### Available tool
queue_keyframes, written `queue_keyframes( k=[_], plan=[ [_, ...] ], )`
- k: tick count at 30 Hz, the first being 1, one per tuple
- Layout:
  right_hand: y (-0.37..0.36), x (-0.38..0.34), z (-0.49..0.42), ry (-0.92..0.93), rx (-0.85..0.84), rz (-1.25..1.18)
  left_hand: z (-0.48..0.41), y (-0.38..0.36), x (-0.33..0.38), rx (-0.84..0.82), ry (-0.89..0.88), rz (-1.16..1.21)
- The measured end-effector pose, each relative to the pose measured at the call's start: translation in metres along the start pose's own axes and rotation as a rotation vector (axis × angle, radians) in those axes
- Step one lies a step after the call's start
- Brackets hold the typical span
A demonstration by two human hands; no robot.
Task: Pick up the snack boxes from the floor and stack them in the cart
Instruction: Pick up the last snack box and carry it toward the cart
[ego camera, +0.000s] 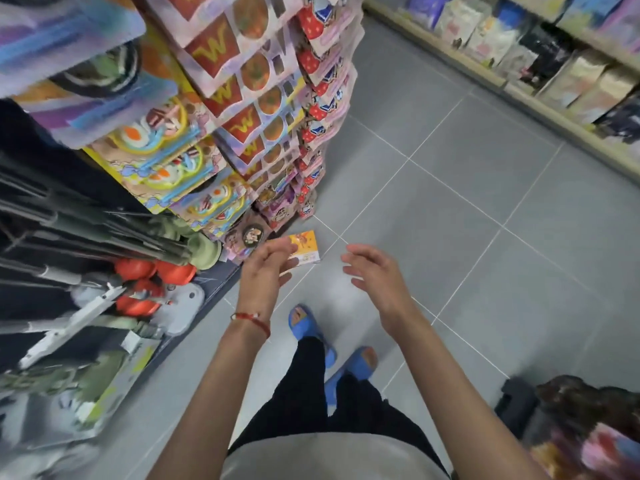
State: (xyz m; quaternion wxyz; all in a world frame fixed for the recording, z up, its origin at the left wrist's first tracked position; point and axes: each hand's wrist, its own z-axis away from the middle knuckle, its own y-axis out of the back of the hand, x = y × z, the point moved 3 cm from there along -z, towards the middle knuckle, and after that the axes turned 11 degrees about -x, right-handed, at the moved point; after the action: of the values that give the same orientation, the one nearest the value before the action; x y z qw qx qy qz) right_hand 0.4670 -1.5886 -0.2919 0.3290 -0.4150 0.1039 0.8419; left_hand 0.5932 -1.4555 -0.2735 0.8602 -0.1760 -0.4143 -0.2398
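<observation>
Toy packs (242,81), blue sandals (304,323), perhaps shelved bags (581,81)

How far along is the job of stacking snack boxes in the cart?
Done: the cart already holds blurred colourful packs. In hand: the left hand overlaps an orange snack box near the floor, grip unclear; the right hand is open, empty. Left: lifting it, stacking it.
</observation>
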Motion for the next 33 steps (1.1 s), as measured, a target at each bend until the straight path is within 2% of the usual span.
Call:
queue_keyframes(
  k=[7,14,20,27,33],
  plan=[
    [-0.007,0.003,-0.088,-0.064,0.004,0.005,-0.084,-0.004,-0.015,-0.013,0.123,0.004],
    [0.007,0.049,-0.172,-0.182,0.026,-0.014,-0.153,-0.001,-0.065,0.039,0.232,-0.024],
    [0.030,0.112,-0.252,-0.246,0.025,-0.008,-0.225,-0.002,-0.134,0.151,0.294,0.030],
    [0.052,0.202,-0.337,-0.284,-0.053,0.205,-0.302,0.011,-0.238,0.251,0.426,0.061],
    [0.057,0.274,-0.424,-0.275,-0.059,0.352,-0.376,0.032,-0.326,0.298,0.425,-0.028]
  ],
)
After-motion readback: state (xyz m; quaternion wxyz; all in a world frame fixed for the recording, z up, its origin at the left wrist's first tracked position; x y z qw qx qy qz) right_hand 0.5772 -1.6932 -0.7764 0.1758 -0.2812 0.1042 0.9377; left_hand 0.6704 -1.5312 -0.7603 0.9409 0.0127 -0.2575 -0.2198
